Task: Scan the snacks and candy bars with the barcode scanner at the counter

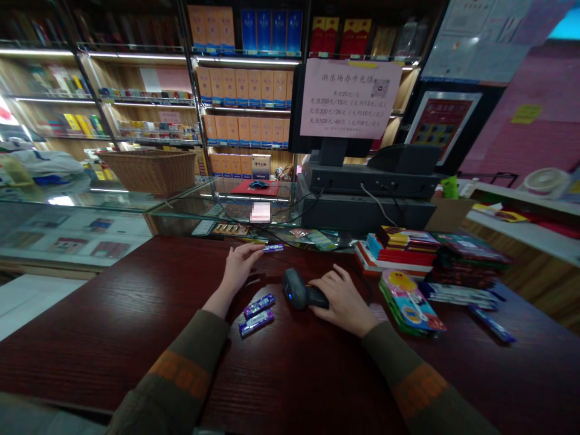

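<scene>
Between the fingertips of my left hand (240, 270) is a small purple candy pack (273, 248), held just over the far part of the dark wooden counter (136, 314). My right hand (345, 300) is wrapped around the handle of a black barcode scanner (297, 290). A blue light glows on the scanner, whose head points left. Two more purple packs, an upper one (259, 306) and a lower one (257, 323), lie side by side on the counter below my left hand.
Stacked chocolate boxes (403, 248), colourful cartoon packets (410, 302) and a blue stick pack (492, 324) lie at right. Behind stand a cash register (367, 187) with a paper sign (351, 96), a glass case (217, 208) and a wicker basket (151, 169).
</scene>
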Available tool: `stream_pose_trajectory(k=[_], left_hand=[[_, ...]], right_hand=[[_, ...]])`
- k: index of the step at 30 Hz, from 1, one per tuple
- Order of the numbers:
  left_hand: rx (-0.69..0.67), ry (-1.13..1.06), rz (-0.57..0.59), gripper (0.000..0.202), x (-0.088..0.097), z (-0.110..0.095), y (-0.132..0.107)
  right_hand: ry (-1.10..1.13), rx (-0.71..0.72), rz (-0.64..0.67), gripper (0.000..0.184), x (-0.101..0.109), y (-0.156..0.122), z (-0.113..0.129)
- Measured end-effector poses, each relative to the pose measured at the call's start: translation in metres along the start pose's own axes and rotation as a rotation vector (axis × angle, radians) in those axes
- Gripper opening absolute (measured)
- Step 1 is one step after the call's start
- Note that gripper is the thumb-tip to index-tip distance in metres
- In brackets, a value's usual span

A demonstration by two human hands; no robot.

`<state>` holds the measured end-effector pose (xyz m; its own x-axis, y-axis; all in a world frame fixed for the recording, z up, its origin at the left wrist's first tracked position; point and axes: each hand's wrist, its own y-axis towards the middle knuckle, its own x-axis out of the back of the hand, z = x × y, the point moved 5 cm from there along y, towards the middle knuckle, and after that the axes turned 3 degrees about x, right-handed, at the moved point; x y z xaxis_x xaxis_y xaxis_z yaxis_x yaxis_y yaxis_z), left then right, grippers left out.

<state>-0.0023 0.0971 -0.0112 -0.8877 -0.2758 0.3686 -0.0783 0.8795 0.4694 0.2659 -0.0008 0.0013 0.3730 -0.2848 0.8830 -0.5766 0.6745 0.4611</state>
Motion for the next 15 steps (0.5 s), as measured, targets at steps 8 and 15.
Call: stream_pose_trajectory(k=[8, 15], left_hand=[[0.004, 0.009, 0.024, 0.019, -0.002, -0.001, -0.001], [0.034, 0.003, 0.027, 0.018, -0.002, -0.001, 0.0]], right_hand=[[-0.124, 0.07, -0.135, 0.039, 0.02, 0.006, 0.011], [-0.132, 0.05, -0.144, 0.028, 0.025, 0.008, 0.016]])
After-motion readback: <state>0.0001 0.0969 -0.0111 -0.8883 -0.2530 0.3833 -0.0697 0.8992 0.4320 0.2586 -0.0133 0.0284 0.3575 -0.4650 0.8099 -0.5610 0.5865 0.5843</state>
